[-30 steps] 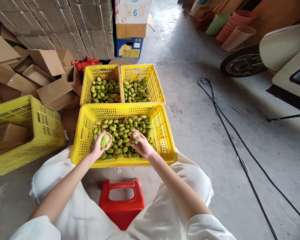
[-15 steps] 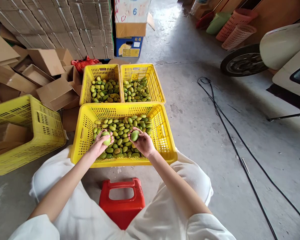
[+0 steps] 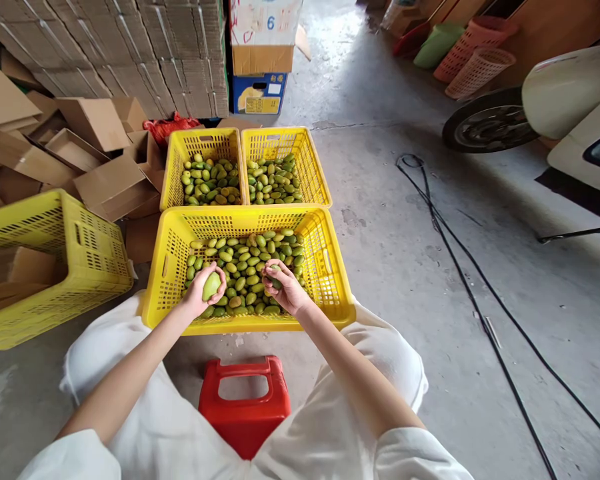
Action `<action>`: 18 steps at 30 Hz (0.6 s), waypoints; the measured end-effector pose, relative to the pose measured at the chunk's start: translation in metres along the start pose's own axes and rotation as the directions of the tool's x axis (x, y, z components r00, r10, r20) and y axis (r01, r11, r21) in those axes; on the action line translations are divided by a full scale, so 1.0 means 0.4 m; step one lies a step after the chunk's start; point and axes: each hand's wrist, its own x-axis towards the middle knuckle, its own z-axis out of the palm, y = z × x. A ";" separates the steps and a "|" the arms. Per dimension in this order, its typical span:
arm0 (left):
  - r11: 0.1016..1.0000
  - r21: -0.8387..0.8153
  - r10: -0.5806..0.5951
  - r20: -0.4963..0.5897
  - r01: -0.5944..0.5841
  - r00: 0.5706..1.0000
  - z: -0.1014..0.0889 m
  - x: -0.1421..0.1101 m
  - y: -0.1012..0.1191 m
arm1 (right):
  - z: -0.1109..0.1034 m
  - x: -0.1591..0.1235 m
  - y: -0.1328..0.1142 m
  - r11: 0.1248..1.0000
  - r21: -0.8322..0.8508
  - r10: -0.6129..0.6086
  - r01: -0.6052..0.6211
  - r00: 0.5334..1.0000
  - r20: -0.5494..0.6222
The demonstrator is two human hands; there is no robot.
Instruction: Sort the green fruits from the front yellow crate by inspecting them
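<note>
A large yellow crate (image 3: 330, 293) stands on the floor between my knees, filled with several small green mangoes (image 3: 245, 257). My left hand (image 3: 200, 293) is over its near left part, fingers wrapped round one green mango (image 3: 211, 285). My right hand (image 3: 285, 288) is over the near middle, fingers closed on another green mango (image 3: 275, 269), mostly hidden by the fingers. Behind the big crate, two smaller yellow crates, left (image 3: 175, 173) and right (image 3: 313, 167), also hold green mangoes.
A red plastic stool (image 3: 244, 410) is under me. An empty-looking yellow crate (image 3: 80, 247) with cardboard lies tilted at left, by loose cardboard boxes (image 3: 95, 127). Black cables (image 3: 460, 267) run across the concrete floor at right, near a scooter wheel (image 3: 487, 127) and pink baskets (image 3: 475, 63).
Both hands turned the mangoes they hold. The right hand's mango, plainly showing half a second ago, is now mostly covered by its fingers. The hands stayed over the near part of the crate.
</note>
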 end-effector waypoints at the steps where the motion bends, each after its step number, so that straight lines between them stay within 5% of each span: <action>1: 0.999 -0.032 -0.012 -0.010 0.012 1.000 -0.003 0.002 0.001 | 0.000 0.001 0.000 1.000 -0.001 -0.016 0.016 1.000 -0.012; 6: 0.975 -0.220 -0.036 -0.078 0.018 0.996 -0.005 0.010 0.006 | -0.005 0.011 -0.003 0.996 0.081 -0.029 0.029 1.000 0.001; 13: 0.999 -0.039 -0.010 0.045 0.012 0.999 -0.024 0.011 -0.010 | -0.007 0.010 0.003 0.998 0.049 0.042 -0.038 0.996 -0.077; 18: 0.996 -0.087 0.018 0.060 -0.013 0.998 -0.020 0.001 -0.007 | -0.006 0.003 0.002 1.000 0.018 0.004 -0.003 0.999 -0.048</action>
